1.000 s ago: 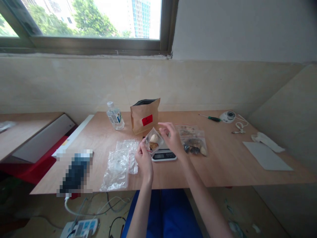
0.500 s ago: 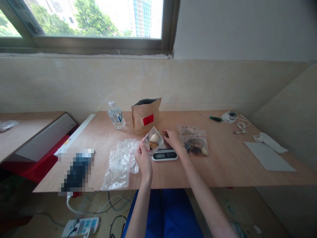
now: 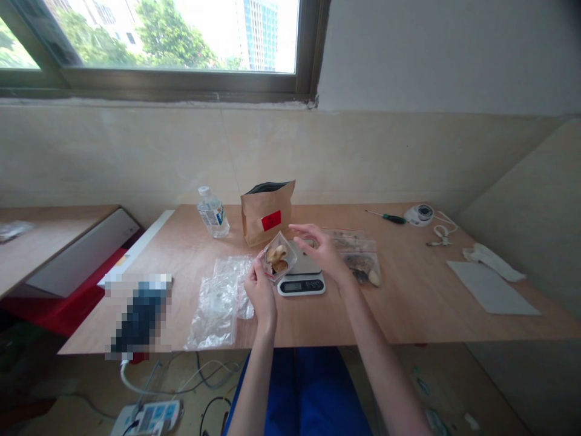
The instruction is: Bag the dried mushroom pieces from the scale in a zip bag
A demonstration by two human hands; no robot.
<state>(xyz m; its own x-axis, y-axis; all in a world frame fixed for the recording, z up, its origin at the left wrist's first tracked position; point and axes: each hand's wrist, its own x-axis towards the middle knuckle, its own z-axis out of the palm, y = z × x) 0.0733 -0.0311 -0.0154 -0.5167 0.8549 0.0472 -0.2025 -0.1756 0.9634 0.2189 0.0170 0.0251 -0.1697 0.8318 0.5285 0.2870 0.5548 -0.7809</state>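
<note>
Several pieces (image 3: 276, 254) are in the clear bag (image 3: 289, 257) pinched by the left hand (image 3: 262, 295); right hand (image 3: 324, 249) spread; flat bags (image 3: 212, 312) at table (image 3: 408, 312) front edge unfilled.

A bright window (image 3: 172, 42) sits above the beige lower wall (image 3: 345, 154).

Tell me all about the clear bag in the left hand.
The clear bag looks like thin plastic, with a trace of red near the grip. It is tilted, mouth open, pale and brown pieces inside. The left hand grips its lower left side; it overlaps the scale in this view.
</note>
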